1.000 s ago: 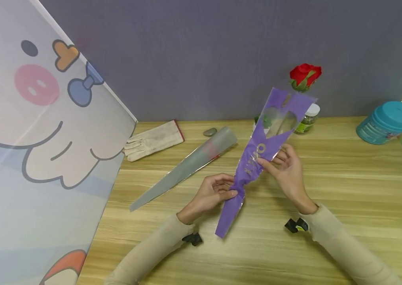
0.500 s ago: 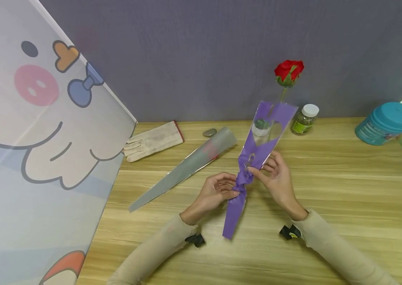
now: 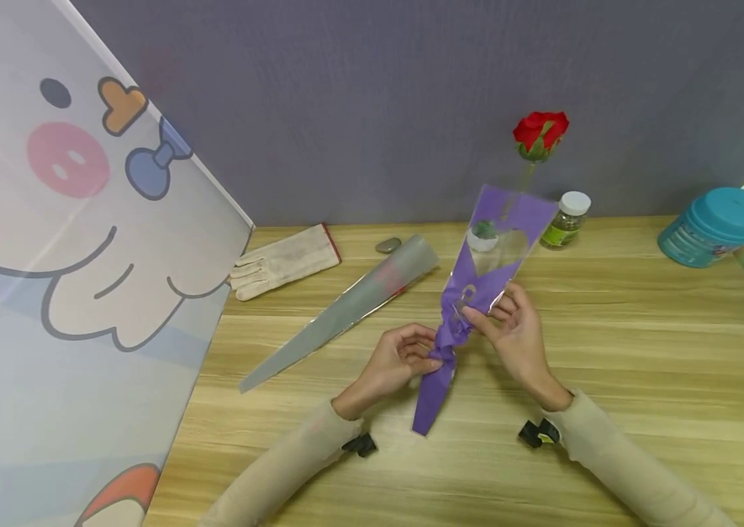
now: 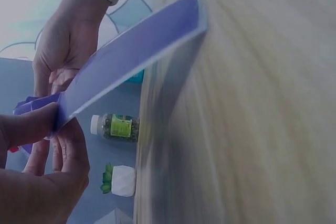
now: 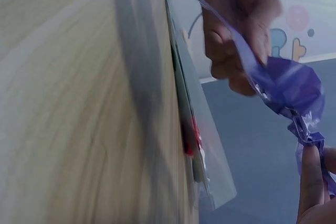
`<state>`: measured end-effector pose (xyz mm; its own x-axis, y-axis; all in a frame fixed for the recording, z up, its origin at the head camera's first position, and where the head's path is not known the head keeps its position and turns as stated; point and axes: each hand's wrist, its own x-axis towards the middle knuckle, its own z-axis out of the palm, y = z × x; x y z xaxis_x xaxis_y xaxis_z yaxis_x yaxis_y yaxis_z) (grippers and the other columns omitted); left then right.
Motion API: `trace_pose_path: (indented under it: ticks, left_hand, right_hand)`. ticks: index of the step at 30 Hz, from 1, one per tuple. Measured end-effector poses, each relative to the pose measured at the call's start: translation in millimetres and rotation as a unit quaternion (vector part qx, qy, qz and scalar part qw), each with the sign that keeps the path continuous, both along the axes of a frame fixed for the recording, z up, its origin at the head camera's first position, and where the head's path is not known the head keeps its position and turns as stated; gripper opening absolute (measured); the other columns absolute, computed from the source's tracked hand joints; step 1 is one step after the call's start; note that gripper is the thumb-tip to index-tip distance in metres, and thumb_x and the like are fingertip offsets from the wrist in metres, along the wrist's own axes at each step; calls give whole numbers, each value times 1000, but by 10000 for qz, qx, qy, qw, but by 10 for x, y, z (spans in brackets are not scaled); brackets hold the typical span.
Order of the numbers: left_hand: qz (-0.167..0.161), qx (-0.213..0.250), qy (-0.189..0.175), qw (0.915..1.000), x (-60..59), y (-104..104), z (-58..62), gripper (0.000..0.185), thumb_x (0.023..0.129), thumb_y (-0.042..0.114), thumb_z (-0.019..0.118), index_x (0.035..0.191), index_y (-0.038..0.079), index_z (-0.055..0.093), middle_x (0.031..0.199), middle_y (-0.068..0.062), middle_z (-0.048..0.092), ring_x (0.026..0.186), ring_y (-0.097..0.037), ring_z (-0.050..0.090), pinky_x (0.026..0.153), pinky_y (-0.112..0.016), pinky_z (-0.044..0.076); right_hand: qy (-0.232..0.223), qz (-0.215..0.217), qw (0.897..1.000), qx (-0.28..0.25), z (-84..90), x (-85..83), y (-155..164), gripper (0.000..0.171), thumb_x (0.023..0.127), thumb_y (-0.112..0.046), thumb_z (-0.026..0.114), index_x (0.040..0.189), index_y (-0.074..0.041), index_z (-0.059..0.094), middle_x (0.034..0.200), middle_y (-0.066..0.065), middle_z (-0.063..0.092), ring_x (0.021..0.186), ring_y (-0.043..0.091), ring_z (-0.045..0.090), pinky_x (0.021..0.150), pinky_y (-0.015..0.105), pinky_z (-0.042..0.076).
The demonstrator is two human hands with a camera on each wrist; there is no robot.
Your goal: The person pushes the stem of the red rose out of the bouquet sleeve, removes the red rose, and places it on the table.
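Both hands hold a purple flower sleeve point(image 3: 499, 282) with a clear heart-shaped window, tilted over the table. My left hand point(image 3: 400, 360) pinches its narrow lower part, where the film is gathered and crumpled. Higher up, my right hand point(image 3: 510, 333) pinches the sleeve's right edge between thumb and fingers. Out of the wide top sticks a red rose point(image 3: 540, 136) on a green stem. In the left wrist view the flat tail of the sleeve point(image 4: 142, 45) slants down toward the table. Crumpled purple film point(image 5: 296, 90) spans between the two hands in the right wrist view.
A second rose in a grey translucent sleeve point(image 3: 339, 322) lies to the left. Behind it are a white work glove point(image 3: 289, 260) and a grey stone point(image 3: 388, 245). A small potted plant point(image 4: 123, 181), a white-lidded jar point(image 3: 564, 219) and a blue tub point(image 3: 718, 227) stand along the back wall.
The sleeve and rose have shifted left and lower, and the right hand has come closer to the left. The film between the hands is more bunched. Over the last half second little moved.
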<state>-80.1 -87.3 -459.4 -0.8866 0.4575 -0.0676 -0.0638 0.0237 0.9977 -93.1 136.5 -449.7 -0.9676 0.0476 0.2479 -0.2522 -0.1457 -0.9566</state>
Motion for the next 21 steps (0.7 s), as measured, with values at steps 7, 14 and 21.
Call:
trace_pose_path:
  ticks: [7, 14, 21]
  left_hand:
    - [-87, -75, 14, 9999, 29, -58, -30, 39, 86, -12, 75, 123, -12, 62, 106, -25, 69, 81, -2, 64, 74, -15, 54]
    - [-252, -143, -62, 9996, 24, -100, -43, 45, 85, -14, 73, 127, -10, 60, 105, -21, 68, 77, -2, 62, 69, -15, 52]
    - [-352, -447, 29, 9984, -4, -129, -16, 41, 87, -11, 73, 127, -5, 63, 110, -28, 68, 78, -5, 65, 69, -17, 54]
  right_hand:
    - [45, -156, 9989, -442, 61, -70, 103, 52, 86, 22, 70, 128, -4, 57, 100, -4, 79, 83, 8, 75, 61, 24, 61]
    - [167, -162, 9980, -580, 129, -103, 196, 56, 85, 25, 68, 132, -2, 57, 103, -2, 79, 84, 8, 76, 62, 25, 62]
    - [314, -183, 9982, -485, 152, -115, 240, 57, 83, 26, 68, 134, 2, 57, 104, -1, 80, 84, 9, 77, 61, 24, 61]
